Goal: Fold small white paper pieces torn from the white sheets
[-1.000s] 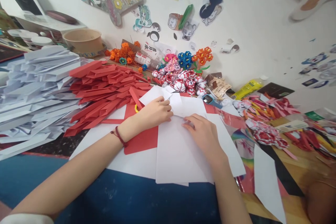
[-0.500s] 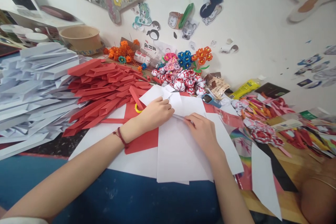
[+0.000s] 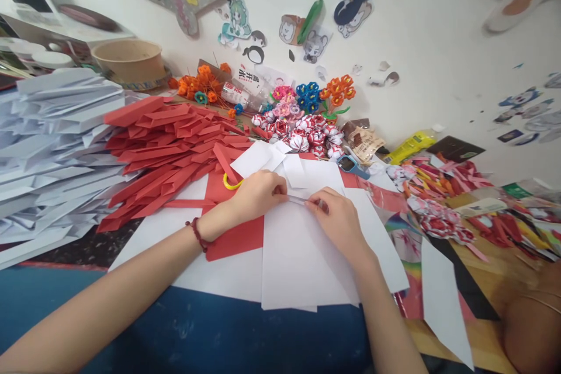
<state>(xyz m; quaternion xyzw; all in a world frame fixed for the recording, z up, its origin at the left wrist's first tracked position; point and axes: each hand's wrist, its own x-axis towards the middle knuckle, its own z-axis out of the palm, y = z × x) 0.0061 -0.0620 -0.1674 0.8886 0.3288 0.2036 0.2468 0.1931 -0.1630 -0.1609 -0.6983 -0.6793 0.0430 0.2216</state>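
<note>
A narrow folded white paper strip (image 3: 297,200) runs between my two hands, just above the white paper sheets (image 3: 302,263). My left hand (image 3: 264,191) pinches its left end, and my right hand (image 3: 335,213) pinches the right end. Small white paper pieces (image 3: 294,170) lie just beyond my fingers. Under my left wrist is a red sheet (image 3: 236,239). Beside that hand shows a yellow ring-shaped handle (image 3: 231,182), partly covered by red paper.
Left stand piles of folded white strips (image 3: 65,146) and red strips (image 3: 170,152). Red-and-white paper flowers (image 3: 307,131) lie at the back by the wall. A blue watch (image 3: 352,166) rests behind the sheets. Another person's arm (image 3: 532,327) is at the right edge.
My left hand has drawn back slightly from the small white pieces and turned, now pinching the strip's left end. My right hand stays nearly in place on the strip.
</note>
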